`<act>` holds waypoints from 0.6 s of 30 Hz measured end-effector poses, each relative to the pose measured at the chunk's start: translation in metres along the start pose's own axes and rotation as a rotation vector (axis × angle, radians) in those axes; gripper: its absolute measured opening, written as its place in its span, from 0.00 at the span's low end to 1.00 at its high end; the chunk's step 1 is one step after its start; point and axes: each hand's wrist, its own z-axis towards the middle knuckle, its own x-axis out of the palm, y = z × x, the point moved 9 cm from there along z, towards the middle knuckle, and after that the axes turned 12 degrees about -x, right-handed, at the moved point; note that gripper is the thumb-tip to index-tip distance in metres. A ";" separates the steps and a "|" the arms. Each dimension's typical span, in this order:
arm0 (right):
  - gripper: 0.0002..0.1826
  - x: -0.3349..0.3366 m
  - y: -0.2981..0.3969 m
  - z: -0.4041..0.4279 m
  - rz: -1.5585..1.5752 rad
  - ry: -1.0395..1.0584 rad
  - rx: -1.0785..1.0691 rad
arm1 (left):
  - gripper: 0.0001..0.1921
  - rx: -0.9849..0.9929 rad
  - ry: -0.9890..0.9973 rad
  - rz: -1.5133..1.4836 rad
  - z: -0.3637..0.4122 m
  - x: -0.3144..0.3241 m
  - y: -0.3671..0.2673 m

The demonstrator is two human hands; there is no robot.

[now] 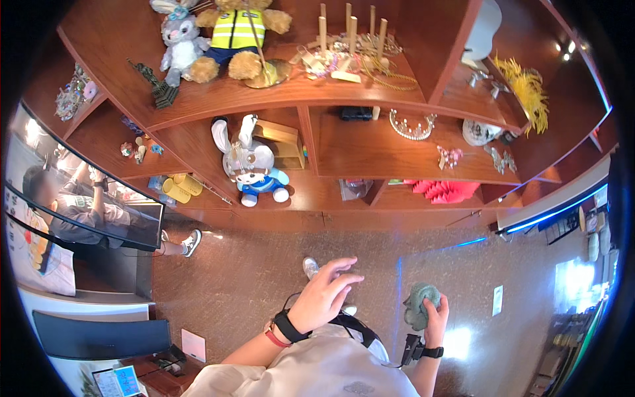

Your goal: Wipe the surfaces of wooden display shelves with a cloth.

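My left hand is raised in front of my body over the floor, its fingers apart and slightly curled, holding nothing. A black strap and a red band circle its wrist. At the right, my right hand grips a bunched grey-green cloth between thumb and fingers. A black device is strapped at that wrist. Both hands are away from the wooden shelf unit before me. On its shelves are a bunny-eared plush toy, a teddy bear in a yellow vest, a tiara and a stand of wooden pegs.
A grey plush rabbit, a small statue, yellow cups and a pink-red paper decoration also occupy shelves. A glossy screen with a person's reflection stands left; a person's shoe shows beside it.
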 end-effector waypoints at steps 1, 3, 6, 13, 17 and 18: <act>0.14 -0.008 -0.008 -0.005 0.014 -0.012 0.025 | 0.16 -0.010 0.017 0.005 -0.001 0.005 0.000; 0.14 -0.014 -0.014 -0.006 0.022 0.003 0.051 | 0.16 -0.048 -0.039 0.021 0.002 0.001 0.002; 0.14 -0.015 -0.019 0.000 0.050 0.016 0.064 | 0.17 -0.067 -0.155 0.108 0.014 -0.017 0.002; 0.15 0.037 -0.017 0.044 0.187 0.002 0.105 | 0.24 -0.222 -0.339 0.047 0.062 -0.069 0.044; 0.17 0.122 0.007 0.088 0.205 0.155 -0.001 | 0.27 -0.205 -0.383 -0.178 0.110 -0.088 0.100; 0.18 0.150 0.016 0.100 0.221 0.201 -0.029 | 0.29 -0.227 -0.383 -0.177 0.125 -0.090 0.112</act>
